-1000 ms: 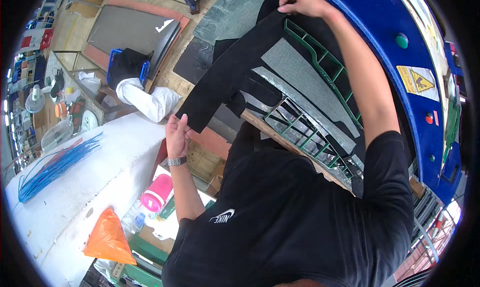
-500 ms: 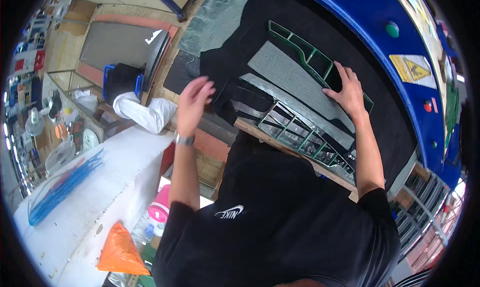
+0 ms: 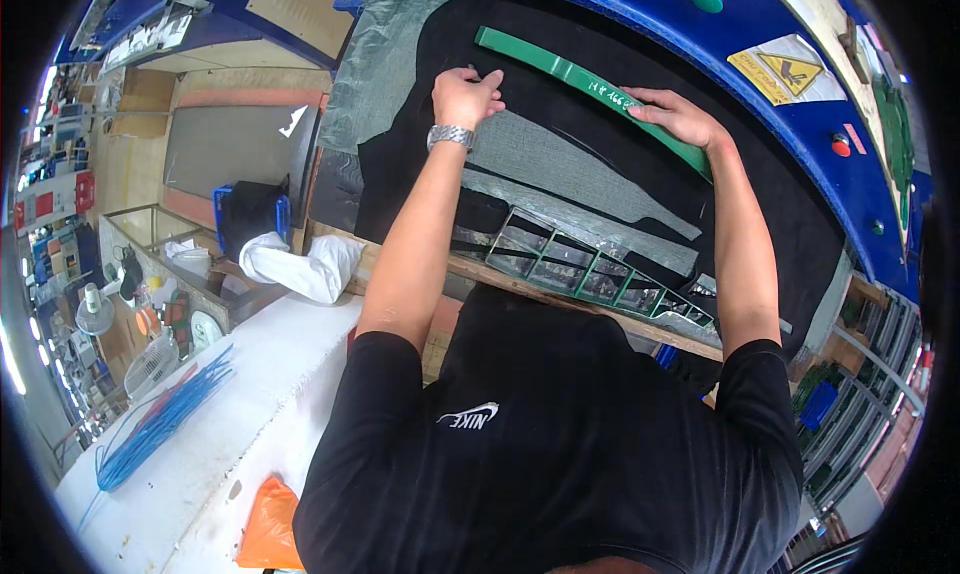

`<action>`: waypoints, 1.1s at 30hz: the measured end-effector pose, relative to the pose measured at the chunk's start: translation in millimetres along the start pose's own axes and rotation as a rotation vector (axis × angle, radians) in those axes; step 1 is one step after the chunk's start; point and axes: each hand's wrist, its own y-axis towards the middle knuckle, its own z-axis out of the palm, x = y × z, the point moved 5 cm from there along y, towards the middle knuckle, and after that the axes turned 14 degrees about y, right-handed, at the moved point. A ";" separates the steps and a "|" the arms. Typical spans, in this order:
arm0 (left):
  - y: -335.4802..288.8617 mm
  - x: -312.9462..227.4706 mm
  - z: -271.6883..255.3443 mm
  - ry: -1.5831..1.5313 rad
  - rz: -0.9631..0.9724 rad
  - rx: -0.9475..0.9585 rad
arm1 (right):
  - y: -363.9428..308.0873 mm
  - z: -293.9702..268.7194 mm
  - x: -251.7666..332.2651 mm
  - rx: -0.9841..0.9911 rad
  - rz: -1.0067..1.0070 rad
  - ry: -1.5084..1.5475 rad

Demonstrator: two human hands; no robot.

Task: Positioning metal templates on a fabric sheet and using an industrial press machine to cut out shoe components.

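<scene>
My right hand (image 3: pixel 676 120) grips a long curved green cutting die (image 3: pixel 570 72), tipped on its side so that its wall with white handwriting shows. The die is over a black sheet of material (image 3: pixel 400 164). Left of the die, my left hand (image 3: pixel 466 100) is closed in a pinch above the sheet; what its fingertips hold, if anything, I cannot make out. Between my arms, a long cut-out in the sheet bares the grey-green board (image 3: pixel 560 164). A second green die (image 3: pixel 575 264), an open frame with cross-bars, lies at the near edge.
A blue machine beam (image 3: pixel 640 24) with a green button and a yellow warning label curves behind the sheet. To the left are a white table (image 3: pixel 250 374) with blue strands (image 3: pixel 165 424), a white cloth bundle (image 3: pixel 310 264) and an orange bag (image 3: pixel 270 529).
My right hand has raised the green die and turned it onto its side, farther back. My left hand has moved right and forward over the black sheet, its fingers closing.
</scene>
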 end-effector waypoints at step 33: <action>-210.0 -57.0 -116.1 -0.214 0.584 0.039 | -136.6 117.6 351.0 -0.068 -1.327 -0.229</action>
